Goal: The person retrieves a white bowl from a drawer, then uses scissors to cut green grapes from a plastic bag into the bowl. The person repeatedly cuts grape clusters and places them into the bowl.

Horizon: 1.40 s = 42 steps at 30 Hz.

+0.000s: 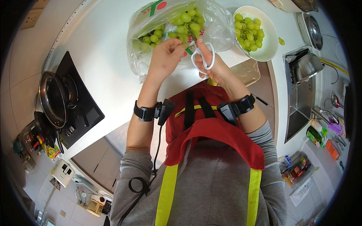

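Observation:
My right hand (210, 60) grips a pair of scissors (209, 56) with white handles. Their blades point away from me into a bunch of green grapes (185, 17) in a clear plastic bag (219, 28). At the near edge of that bunch, my left hand (168, 58) pinches with curled fingers; the exact part between the fingertips is hidden. The bag lies open on the white countertop (99, 48) and bears red and green print. Beside it on the right, a white bowl (271, 46) holds more green grapes (250, 34).
A few loose grapes (281, 41) lie right of the bowl. Further right, a metal pot (306, 67) stands at the sink (300, 113). On the left, a frying pan (53, 99) rests on a black cooktop (90, 113). An open drawer holding a tray (249, 73) is below the bowl.

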Available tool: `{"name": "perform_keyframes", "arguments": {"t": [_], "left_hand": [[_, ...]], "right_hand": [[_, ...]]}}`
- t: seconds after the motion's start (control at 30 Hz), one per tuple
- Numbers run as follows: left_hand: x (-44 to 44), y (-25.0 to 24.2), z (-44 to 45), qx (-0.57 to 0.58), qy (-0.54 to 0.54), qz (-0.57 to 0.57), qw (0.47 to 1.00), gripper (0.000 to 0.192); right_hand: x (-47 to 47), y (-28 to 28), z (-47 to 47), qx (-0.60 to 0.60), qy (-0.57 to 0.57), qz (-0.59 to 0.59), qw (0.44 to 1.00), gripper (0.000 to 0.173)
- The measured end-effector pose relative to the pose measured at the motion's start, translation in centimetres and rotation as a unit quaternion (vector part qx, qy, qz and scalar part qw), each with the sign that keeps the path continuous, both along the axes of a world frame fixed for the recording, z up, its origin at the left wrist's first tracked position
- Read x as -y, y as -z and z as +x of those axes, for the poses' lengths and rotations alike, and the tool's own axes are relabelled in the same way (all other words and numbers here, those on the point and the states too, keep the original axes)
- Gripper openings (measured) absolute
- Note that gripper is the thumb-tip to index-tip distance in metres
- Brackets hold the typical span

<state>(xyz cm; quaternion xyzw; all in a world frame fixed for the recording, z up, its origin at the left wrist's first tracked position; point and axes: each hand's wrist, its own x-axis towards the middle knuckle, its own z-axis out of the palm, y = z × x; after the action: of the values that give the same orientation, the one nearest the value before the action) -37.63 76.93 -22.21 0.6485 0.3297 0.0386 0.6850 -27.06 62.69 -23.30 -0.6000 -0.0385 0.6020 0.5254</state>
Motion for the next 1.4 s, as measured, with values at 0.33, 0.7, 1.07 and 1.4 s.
{"name": "perform_keyframes", "arguments": {"t": [0.33,0.7,1.07,1.4], "left_hand": [[-2.1,-0.8,-0.1,0.024,0.001,0.03,0.999,0.02],[-2.9,-1.6,1.4,0.047,0.007,0.094,0.994,0.02],[-1.1,-1.2,0.7,0.028,-0.002,0.076,0.997,0.025],[-0.7,-0.7,0.2,0.02,0.046,0.071,0.996,0.022]], "right_hand": [[1.4,-2.2,0.6,0.031,-0.028,-0.087,0.995,0.067],[-1.0,-4.5,0.6,0.064,-0.003,-0.021,0.998,0.068],[-1.0,-4.0,0.9,0.004,0.047,-0.077,0.996,0.07],[-1.1,-4.1,0.7,-0.067,0.042,-0.062,0.995,0.071]]}}
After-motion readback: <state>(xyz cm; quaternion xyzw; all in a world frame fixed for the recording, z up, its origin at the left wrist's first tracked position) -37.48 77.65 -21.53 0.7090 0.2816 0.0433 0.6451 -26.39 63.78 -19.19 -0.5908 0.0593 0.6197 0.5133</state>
